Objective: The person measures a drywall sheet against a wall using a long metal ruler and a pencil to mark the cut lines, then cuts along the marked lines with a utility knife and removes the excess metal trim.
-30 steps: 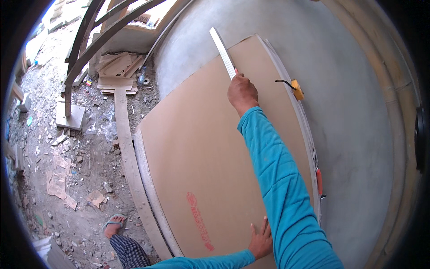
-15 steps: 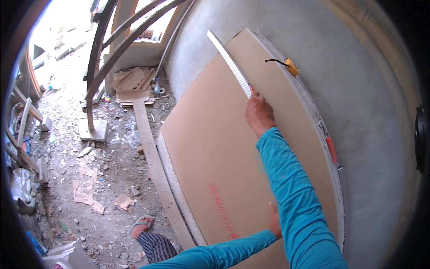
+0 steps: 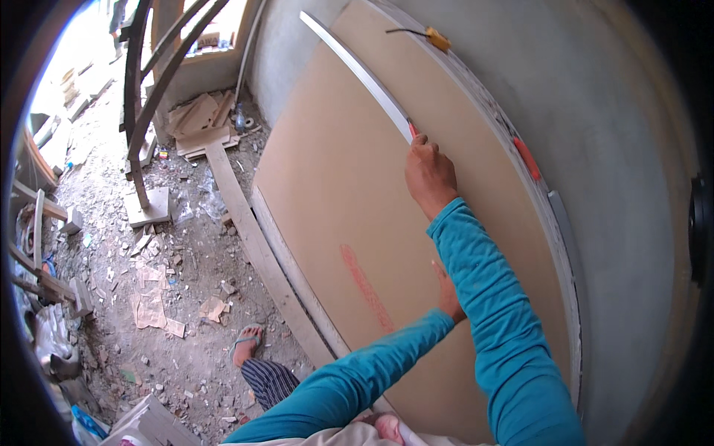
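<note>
A large brown gypsum board (image 3: 320,171) leans against the grey wall, with faint red print low on its face. My right hand (image 3: 431,175) is closed around the near end of a long, silvery metal strip (image 3: 361,74), which lies along the board toward its far edge. A small red part shows by the fingers; I cannot make out whether it belongs to the strip. My left hand (image 3: 449,293) rests on the board with its thumb stretched out, partly hidden behind my right forearm. Along the board's upper edge sit a yellow tool (image 3: 437,39) with a dark cord and a red-handled tool (image 3: 526,158).
A wooden plank (image 3: 256,245) runs along the board's foot. Left of it, rubble and torn paper (image 3: 152,305) cover the ground. A dark curved metal frame (image 3: 137,97) stands on a pale block (image 3: 149,208). Cardboard pieces (image 3: 201,119) are piled in the corner.
My view has shifted, so the board's far end sits higher in the picture. My left hand has slid farther up the board. The strip's face has turned and its slots no longer show.
</note>
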Demonstrator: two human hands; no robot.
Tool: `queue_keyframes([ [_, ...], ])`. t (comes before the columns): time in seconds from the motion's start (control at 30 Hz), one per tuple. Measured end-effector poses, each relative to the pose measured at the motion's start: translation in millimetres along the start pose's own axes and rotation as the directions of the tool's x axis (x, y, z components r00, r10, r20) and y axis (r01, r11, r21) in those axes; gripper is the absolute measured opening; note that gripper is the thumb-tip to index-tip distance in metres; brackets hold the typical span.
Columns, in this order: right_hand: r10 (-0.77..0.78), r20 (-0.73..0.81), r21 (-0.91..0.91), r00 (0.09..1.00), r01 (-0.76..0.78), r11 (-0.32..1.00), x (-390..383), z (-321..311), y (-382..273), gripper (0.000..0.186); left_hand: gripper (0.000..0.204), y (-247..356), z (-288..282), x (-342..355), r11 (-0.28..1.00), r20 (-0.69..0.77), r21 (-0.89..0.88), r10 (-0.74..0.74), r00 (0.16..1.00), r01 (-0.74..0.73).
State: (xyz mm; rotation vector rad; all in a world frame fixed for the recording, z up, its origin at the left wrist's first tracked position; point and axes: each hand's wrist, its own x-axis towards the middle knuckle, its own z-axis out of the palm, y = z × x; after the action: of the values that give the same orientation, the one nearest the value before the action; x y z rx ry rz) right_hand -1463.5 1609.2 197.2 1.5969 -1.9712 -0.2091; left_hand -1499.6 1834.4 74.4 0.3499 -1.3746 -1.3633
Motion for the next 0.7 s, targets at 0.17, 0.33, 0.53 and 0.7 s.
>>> queue_keyframes([
  [0.17,0.05,-0.019,0.066,0.999,-0.049,0.997,-48.0,-3.5,22.5,0.016,0.067,-7.7,4.7,-3.2,0.994,-0.002,-0.075,-0.075,0.997,0.075],
  [0.33,0.045,0.008,0.081,0.999,-0.046,0.996,-95.4,-15.3,48.4,0.017,0.069,-21.8,10.1,2.7,0.964,0.028,-0.245,-0.102,0.994,0.106],
  [0.53,0.038,0.118,-0.039,0.992,-0.034,0.999,-156.6,-34.0,72.4,0.034,0.083,-10.0,6.6,3.9,0.904,0.118,0.427,-0.038,0.992,-0.017],
  [0.7,0.144,0.202,-0.039,0.969,-0.138,0.99,-209.8,-41.3,93.2,0.038,0.093,7.6,6.3,19.9,0.818,0.091,0.574,-0.124,0.988,0.049],
])
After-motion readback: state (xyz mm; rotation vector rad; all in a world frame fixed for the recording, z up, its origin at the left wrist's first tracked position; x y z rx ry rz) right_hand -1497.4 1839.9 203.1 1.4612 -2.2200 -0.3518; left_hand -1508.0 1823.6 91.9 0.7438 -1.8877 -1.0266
